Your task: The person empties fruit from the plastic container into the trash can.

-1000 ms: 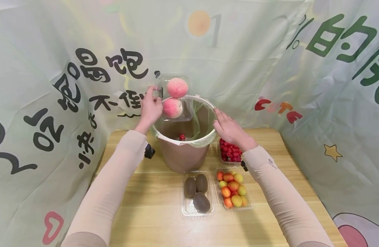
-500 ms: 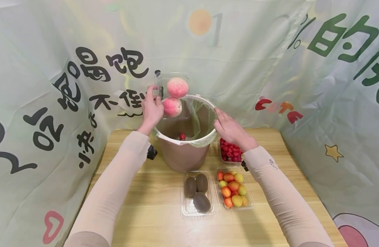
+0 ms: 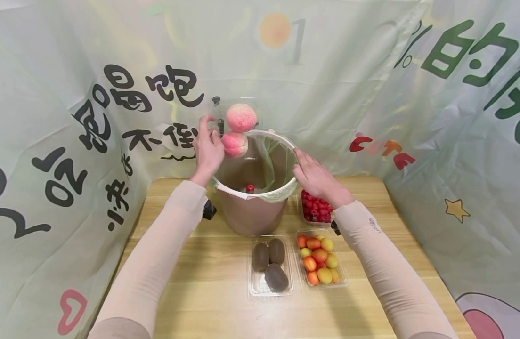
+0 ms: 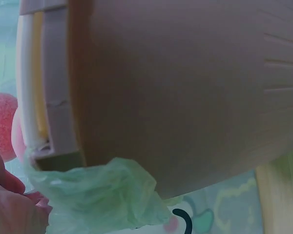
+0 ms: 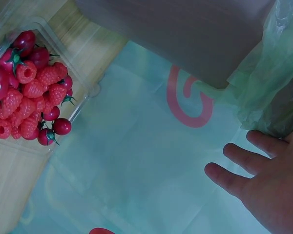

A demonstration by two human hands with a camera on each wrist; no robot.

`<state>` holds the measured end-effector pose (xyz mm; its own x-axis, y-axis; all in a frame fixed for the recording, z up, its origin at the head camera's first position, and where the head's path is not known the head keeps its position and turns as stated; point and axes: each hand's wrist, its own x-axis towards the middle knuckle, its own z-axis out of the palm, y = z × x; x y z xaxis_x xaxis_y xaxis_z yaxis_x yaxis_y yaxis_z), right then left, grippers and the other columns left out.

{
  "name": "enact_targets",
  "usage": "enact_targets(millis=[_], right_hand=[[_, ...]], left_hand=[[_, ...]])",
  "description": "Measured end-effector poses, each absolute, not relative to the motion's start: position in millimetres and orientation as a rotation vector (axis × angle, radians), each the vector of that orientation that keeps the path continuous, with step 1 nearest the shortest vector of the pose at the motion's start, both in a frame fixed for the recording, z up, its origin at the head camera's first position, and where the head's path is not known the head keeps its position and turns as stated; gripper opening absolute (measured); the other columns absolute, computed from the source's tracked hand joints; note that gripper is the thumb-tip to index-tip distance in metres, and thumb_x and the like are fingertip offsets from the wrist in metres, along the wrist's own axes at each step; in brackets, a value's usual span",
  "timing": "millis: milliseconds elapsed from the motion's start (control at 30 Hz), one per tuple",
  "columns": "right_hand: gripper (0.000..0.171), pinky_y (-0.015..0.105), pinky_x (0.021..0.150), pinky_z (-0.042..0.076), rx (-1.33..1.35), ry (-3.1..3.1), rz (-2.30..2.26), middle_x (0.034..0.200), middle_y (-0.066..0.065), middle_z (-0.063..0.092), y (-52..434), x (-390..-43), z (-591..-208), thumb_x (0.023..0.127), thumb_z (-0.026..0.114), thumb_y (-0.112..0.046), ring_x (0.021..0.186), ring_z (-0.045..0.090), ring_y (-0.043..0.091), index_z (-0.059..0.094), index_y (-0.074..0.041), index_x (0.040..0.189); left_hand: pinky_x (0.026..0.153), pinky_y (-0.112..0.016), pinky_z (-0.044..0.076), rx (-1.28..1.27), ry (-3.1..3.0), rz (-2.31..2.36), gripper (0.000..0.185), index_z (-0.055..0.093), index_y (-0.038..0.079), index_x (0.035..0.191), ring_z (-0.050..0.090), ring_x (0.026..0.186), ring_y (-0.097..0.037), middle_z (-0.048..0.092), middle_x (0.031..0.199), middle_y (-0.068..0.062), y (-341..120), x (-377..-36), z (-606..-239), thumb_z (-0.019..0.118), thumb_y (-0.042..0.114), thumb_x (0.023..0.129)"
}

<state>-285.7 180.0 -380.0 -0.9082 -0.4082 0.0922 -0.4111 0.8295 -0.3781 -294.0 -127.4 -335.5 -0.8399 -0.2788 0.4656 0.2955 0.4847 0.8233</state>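
My left hand [image 3: 208,148] grips the left edge of a clear plastic box [image 3: 253,151] over the far left of a brown bin [image 3: 253,216]. Two pink peaches [image 3: 241,117] sit in the box, one above the other in the head view. The bin has a white rim and a pale green liner bag [image 5: 263,73]. My right hand [image 3: 317,174] rests on the rim's right side, several fingers straight in the right wrist view. Inside the bin lies a small red fruit [image 3: 250,188]. The left wrist view shows mostly the bin's wall [image 4: 176,97]; the left fingertips are partly hidden.
On the wooden table [image 3: 209,292] before the bin stand a clear box of dark brown oval fruits [image 3: 277,278] and a box of orange and yellow small fruits [image 3: 320,255]. A box of red berries and tomatoes [image 5: 31,95] is right of the bin. Printed cloth [image 3: 349,94] surrounds the table.
The clear box with the peaches has shifted slightly up and left in the head view, its tilt changing a little. My right hand has stayed on the rim.
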Motion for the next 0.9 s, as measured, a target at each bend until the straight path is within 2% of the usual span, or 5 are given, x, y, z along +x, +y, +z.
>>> enact_targets(millis=[133,433,900], right_hand=[[0.070,0.056,0.132,0.022,0.673,-2.993,0.611,0.173,0.024,0.023,180.0,-286.8,-381.0,0.109,0.025,-0.036,0.161,0.024,0.043,0.015,-0.001,0.168],[0.071,0.055,0.132,0.023,0.679,-2.997,0.586,0.174,0.024,0.023,180.2,-285.4,-378.6,0.109,0.023,-0.039,0.161,0.024,0.042,0.014,-0.001,0.168],[0.070,0.057,0.131,0.024,0.666,-3.004,0.589,0.174,0.023,0.021,179.7,-284.3,-378.3,0.109,0.024,-0.038,0.161,0.023,0.042,0.013,-0.003,0.169]], left_hand=[[0.108,-0.053,0.048,-0.012,-2.169,-1.359,0.034,0.051,0.012,0.138,0.066,0.119,-0.039,0.073,0.127,-0.024,-125.6,-294.4,-334.3,0.049,0.001,0.106],[0.110,-0.050,0.050,0.017,-2.132,-1.376,0.033,0.050,0.011,0.139,0.067,0.129,-0.033,0.071,0.134,-0.022,-121.9,-294.6,-332.3,0.049,0.002,0.107],[0.110,-0.049,0.049,0.016,-2.061,-1.366,0.033,0.051,0.012,0.140,0.065,0.127,-0.035,0.073,0.130,-0.022,-119.5,-294.7,-334.2,0.048,0.004,0.108]])
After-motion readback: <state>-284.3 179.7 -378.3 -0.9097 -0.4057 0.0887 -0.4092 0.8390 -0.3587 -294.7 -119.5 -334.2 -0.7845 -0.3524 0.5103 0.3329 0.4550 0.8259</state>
